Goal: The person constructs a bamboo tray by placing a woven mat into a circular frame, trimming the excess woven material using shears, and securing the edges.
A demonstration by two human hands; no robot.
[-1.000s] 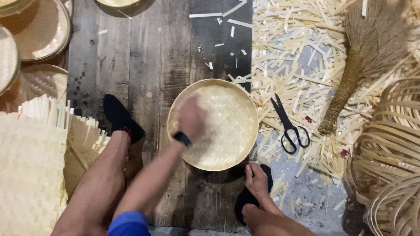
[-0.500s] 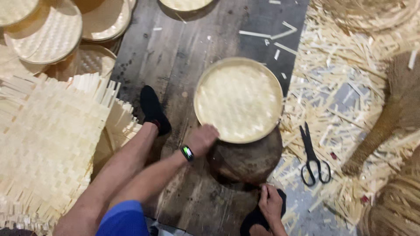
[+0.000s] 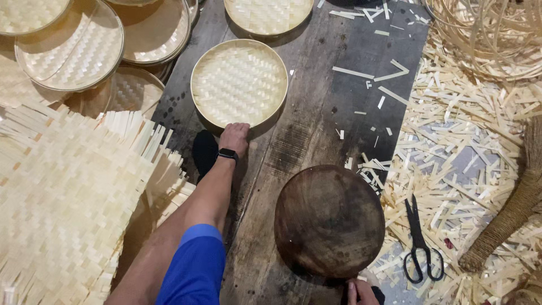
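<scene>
My left hand [image 3: 234,137], a black band on its wrist, lies at the near rim of a round woven bamboo tray [image 3: 239,82] on the dark wooden boards, its fingers curled against the rim. Only the fingertips of my right hand [image 3: 359,293] show at the bottom edge, just below a dark round wooden block [image 3: 329,220]; whether they hold anything is hidden. My foot in a black sock [image 3: 204,151] rests beside the left wrist.
Several finished round trays [image 3: 70,48] are stacked at the upper left, and another tray [image 3: 268,14] lies at the top. A large unfinished woven mat [image 3: 62,197] fills the left. Black scissors [image 3: 419,243], bamboo offcuts [image 3: 463,141], bamboo hoops [image 3: 491,34] and a broom handle [image 3: 511,214] lie on the right.
The woven tray has gone from on top of the round wooden block to the boards farther away, with my left hand on its rim. The block now lies bare.
</scene>
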